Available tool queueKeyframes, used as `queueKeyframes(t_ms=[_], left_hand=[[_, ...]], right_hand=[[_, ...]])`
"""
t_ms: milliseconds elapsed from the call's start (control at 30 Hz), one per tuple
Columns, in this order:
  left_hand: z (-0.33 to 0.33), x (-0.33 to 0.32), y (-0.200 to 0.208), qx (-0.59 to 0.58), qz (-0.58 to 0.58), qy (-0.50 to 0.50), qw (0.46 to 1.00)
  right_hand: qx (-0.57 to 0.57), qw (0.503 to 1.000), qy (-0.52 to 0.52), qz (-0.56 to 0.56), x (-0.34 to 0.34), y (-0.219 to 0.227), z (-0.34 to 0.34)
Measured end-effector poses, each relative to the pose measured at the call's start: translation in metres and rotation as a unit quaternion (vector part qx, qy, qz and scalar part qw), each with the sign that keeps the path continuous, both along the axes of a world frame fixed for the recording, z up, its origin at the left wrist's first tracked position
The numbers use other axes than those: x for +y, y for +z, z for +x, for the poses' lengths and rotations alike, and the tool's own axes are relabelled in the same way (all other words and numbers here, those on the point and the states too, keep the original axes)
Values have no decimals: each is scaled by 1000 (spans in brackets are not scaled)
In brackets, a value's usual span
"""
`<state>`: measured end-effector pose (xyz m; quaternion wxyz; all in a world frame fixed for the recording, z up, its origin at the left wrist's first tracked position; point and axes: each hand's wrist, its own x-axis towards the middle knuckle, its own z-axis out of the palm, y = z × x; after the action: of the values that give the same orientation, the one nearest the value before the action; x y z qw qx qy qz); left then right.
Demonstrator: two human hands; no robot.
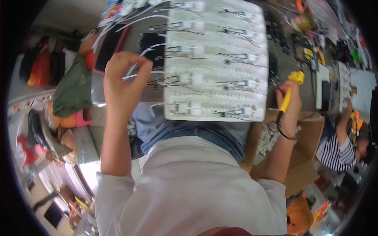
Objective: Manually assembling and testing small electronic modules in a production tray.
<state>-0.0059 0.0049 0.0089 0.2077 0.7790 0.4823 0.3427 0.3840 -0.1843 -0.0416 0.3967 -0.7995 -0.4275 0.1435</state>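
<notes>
A white ribbed tray [215, 69] lies in front of me, bearing two columns of small white parts with thin dark wires. Several white wires [157, 72] stick out past its left edge. My left hand [124, 76] is raised just left of the tray, thumb and forefinger pressed together. White wires pass close to those fingers; whether anything is pinched cannot be made out. To the right of the tray, my right hand [291, 98] is closed around the handle of a yellow glue gun [286, 100]. Its black cord hangs by my wrist.
On the bench beyond the tray's right edge lie black parts [277, 35], a roll of tape [303, 21] and tools. An open cardboard box [303, 157] with white pieces stands below my right forearm. Another person in a striped shirt [336, 153] works at far right.
</notes>
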Motion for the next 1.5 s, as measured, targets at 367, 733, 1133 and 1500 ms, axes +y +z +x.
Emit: queueKeyframes(t_ms=[367,733,1133,1500], left_hand=[[-11,76,-30,181,114,-81,974],[-13,75,-46,188,105,-54,975],[-12,17,-5,13,279,108,954],[79,-75,3,-314,-287,-179,887]], right_hand=[[-61,998,-15,-23,-1,6,8],[-4,997,11,80,-16,23,16],[147,965,104,190,-6,59,-59],[318,918,161,173,34,73,-145]])
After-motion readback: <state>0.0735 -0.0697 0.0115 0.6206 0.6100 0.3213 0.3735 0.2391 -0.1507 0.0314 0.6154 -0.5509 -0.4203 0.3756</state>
